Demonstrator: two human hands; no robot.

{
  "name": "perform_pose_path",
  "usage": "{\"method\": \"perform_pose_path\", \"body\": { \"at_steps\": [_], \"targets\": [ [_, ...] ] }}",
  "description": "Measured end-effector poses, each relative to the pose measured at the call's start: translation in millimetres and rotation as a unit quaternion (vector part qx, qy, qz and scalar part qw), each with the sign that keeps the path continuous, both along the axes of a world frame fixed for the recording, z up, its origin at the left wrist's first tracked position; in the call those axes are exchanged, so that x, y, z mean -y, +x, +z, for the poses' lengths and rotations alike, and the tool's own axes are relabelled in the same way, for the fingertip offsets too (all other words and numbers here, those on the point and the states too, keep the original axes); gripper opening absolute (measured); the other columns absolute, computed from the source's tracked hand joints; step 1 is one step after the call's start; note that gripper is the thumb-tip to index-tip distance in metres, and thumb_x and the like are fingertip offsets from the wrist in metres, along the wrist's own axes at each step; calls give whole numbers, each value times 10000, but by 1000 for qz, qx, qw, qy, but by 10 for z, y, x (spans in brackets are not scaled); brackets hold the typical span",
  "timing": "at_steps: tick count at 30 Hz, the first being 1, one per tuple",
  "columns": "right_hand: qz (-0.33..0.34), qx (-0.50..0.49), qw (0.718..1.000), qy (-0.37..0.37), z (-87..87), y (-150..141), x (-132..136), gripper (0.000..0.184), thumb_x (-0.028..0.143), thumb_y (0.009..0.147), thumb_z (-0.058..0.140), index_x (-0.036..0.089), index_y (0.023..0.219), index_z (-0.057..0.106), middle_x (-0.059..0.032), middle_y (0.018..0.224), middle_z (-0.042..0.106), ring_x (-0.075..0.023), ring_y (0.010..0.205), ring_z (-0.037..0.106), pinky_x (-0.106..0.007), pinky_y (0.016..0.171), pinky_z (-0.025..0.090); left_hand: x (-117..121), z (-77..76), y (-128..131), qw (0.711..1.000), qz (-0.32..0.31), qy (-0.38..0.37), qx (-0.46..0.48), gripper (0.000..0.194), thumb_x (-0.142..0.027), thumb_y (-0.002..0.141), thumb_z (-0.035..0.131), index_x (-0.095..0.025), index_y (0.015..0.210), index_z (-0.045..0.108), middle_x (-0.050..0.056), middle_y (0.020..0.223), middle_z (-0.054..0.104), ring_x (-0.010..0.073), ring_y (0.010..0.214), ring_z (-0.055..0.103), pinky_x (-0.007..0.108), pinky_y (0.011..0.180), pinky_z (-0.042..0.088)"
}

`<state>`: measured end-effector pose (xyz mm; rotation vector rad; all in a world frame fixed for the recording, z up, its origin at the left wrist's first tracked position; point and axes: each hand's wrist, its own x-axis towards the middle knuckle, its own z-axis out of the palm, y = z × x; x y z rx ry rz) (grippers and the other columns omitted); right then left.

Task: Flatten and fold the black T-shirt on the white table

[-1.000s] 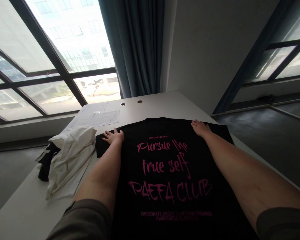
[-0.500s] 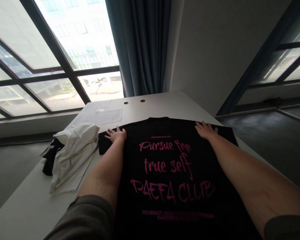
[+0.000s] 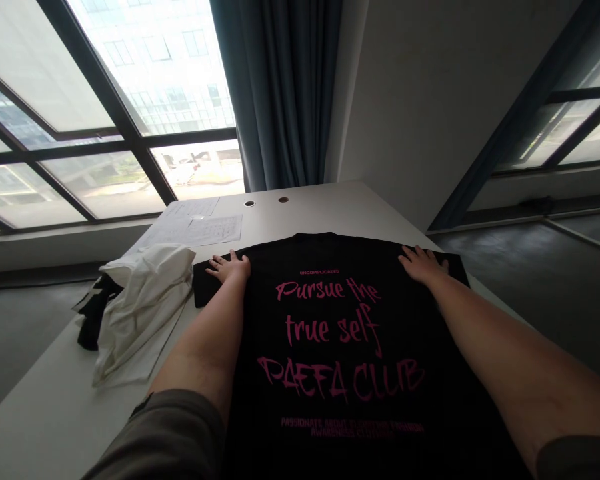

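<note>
Head camera view: a black short-sleeved fabric T-shirt with pink lettering (image 3: 330,350) lies spread flat on a white, smooth-topped worktop (image 3: 330,210), its neckline toward the far end, its sleeves out to either side and its lower part running out of sight at the bottom edge. The cloth looks soft, light and limp, neither fragile nor especially slippery; it would probably wrinkle or slide if pushed from one point, and sag if lifted by one corner. Both shoulders, near where the sleeves begin, seem the best places to take hold, so that the weight is shared evenly. The left hand (image 3: 233,268) rests palm down by the left shoulder and sleeve, open, with its fingers fanned apart. The right hand (image 3: 423,265) lies on the opposite shoulder, also open, its fingers reaching toward the upper edge and a little less spread. Neither hand shows a closed grip; whether any fingertip pinches the cloth, one cannot tell. Left of the shirt sits a loosely heaped white fabric garment (image 3: 143,310), with black-and-white cloth (image 3: 93,323) beside it and printed white paper sheets (image 3: 215,229) beyond.
</note>
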<state>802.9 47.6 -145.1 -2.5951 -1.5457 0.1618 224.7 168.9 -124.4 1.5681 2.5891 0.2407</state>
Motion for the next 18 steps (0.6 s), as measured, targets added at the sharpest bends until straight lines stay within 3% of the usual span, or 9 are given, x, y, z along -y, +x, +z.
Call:
{"method": "perform_pose_path", "body": {
  "at_steps": [6, 10, 14, 18],
  "targets": [
    [-66, -34, 997, 6, 29, -75, -103, 715, 645, 1010, 199, 361, 1653, 331, -84, 1760, 193, -440, 1587, 175, -826, 1162, 153, -1, 4, -2, 1000, 3, -4, -5, 731, -616, 973, 334, -296, 1627, 402, 169, 1742, 220, 503, 1589, 111, 810, 1170, 79],
    [-82, -43, 996, 0, 48, -9, -120, 818, 741, 967, 270, 308, 1659, 326, -127, 1761, 158, -437, 1593, 155, -768, 1202, 155, 0, 9, 0, 1000, 0, -2, -6, 728, -611, 972, 343, -289, 1622, 412, 175, 1739, 226, 515, 1584, 115, 814, 1167, 68],
    [-91, -48, 995, 14, 81, 102, -106, 962, 848, 866, 430, 248, 1618, 402, -180, 1734, 208, -454, 1563, 230, -683, 1239, 194, 6, 18, 6, 1000, 1, -7, -3, 743, -612, 974, 323, -278, 1633, 392, 167, 1743, 218, 509, 1588, 95, 794, 1184, 30],
    [-54, -18, 997, 54, 60, 143, -4, 874, 810, 872, 491, 252, 1544, 496, -185, 1661, 358, -458, 1490, 360, -690, 1208, 259, 4, 14, 7, 1000, -1, -13, -2, 748, -616, 975, 317, -272, 1637, 382, 170, 1746, 207, 496, 1592, 98, 773, 1198, 23]
  ]
}}
